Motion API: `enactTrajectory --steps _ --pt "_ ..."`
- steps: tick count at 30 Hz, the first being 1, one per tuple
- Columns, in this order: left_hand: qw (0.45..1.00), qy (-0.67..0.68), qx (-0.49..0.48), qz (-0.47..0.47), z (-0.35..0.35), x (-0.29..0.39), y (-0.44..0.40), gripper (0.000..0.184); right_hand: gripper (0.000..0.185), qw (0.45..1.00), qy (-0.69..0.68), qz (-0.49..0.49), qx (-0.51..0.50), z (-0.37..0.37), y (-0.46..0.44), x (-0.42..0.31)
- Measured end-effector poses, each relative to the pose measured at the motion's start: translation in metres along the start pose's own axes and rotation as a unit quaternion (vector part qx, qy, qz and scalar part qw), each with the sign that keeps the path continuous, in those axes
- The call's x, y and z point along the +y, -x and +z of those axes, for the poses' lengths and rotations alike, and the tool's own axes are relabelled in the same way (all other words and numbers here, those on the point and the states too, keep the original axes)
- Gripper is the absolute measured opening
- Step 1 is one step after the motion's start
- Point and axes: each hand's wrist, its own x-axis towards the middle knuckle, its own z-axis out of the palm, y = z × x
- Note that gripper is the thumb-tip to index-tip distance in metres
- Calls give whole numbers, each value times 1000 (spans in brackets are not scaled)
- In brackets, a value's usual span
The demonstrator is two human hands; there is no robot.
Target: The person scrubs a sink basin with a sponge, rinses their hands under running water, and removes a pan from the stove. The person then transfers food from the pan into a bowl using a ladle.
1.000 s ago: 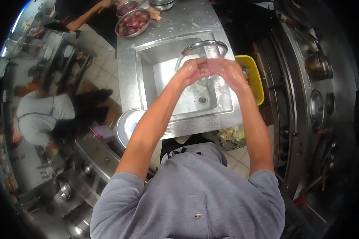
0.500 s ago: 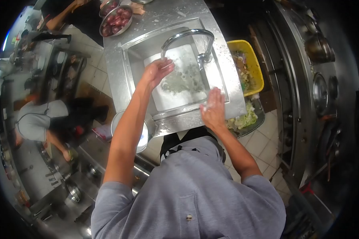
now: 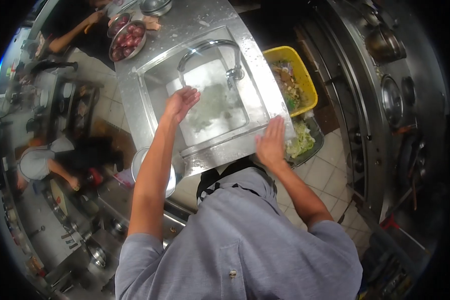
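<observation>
My left hand point(image 3: 183, 103) is under the spout of the chrome faucet point(image 3: 209, 45), palm turned up, fingers stretched out and nothing in it. Below it is the steel sink basin point(image 3: 157, 82), which holds whitish, cloudy water point(image 3: 215, 107) with a pale, flat-edged shape in it. Near the front right corner of the steel counter point(image 3: 210, 159) is my right hand point(image 3: 272, 145). Its fingers lie straight and it holds nothing that I can see; whether it touches the counter I cannot tell.
Red onions point(image 3: 128, 42) fill a steel bowl at the counter's far left. On the right stand a yellow bin point(image 3: 312, 82) of scraps and a dark tub point(image 3: 312, 152) with leafy trimmings. A white bucket point(image 3: 140, 162) is beside my left forearm. Another person point(image 3: 40, 162) bends at left.
My view has shifted, so the sink and counter sit further left. My left hand stays at the spout. The co-worker at left has changed posture. The water in the basin looks less bubbly.
</observation>
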Motion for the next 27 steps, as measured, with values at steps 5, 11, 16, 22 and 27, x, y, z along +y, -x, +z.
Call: enactTrajectory --steps 5,11,16,22,27 --pt "999 -20 29 -26 4 -9 8 39 73 996 -58 -4 -67 7 -4 -62" --pt "999 -20 26 -20 -11 -13 -1 42 65 999 -10 -32 -16 6 -6 -21" --pt "999 -27 32 -29 -2 -20 0 40 66 947 -260 60 -176 -17 -29 -40" --pt "998 -34 27 -43 6 -23 5 38 66 983 -173 -42 -34 32 -2 -57" --pt "998 -24 22 -48 0 -22 1 39 64 871 -477 -96 -70 26 -35 -116"
